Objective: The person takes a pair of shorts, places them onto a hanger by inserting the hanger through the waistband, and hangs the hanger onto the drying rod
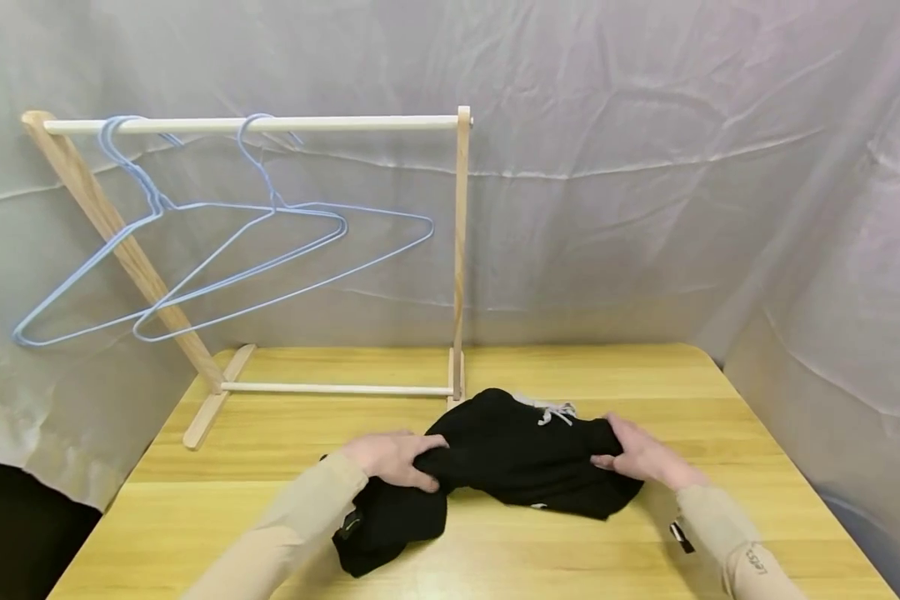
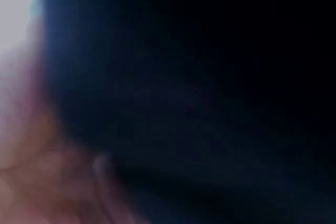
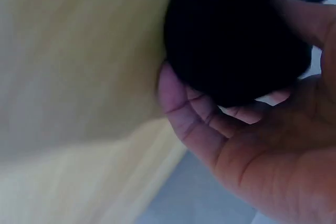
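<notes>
A black garment (image 1: pixel 525 454) with a white drawstring (image 1: pixel 557 412) lies bunched on the table, its exact kind hard to tell. At its left part, my left hand (image 1: pixel 396 458) grips the cloth, thumb and forefinger spread over a fold. Dark cloth (image 2: pixel 199 87) fills most of the blurred left wrist view. My right hand (image 1: pixel 640 452) holds the garment's right end. In the right wrist view, the fingers (image 3: pixel 199 129) curl round one side of the black cloth (image 3: pixel 231 40), with the thumb on the other.
A wooden rack (image 1: pixel 460 250) stands at the back left of the table (image 1: pixel 607 375). Several blue wire hangers (image 1: pixel 285 296) hang from its white rail (image 1: pixel 360 123). Grey curtain (image 1: pixel 645 208) surrounds the back and sides. A small black-and-white tag (image 1: pixel 682 537) shows beside the right sleeve.
</notes>
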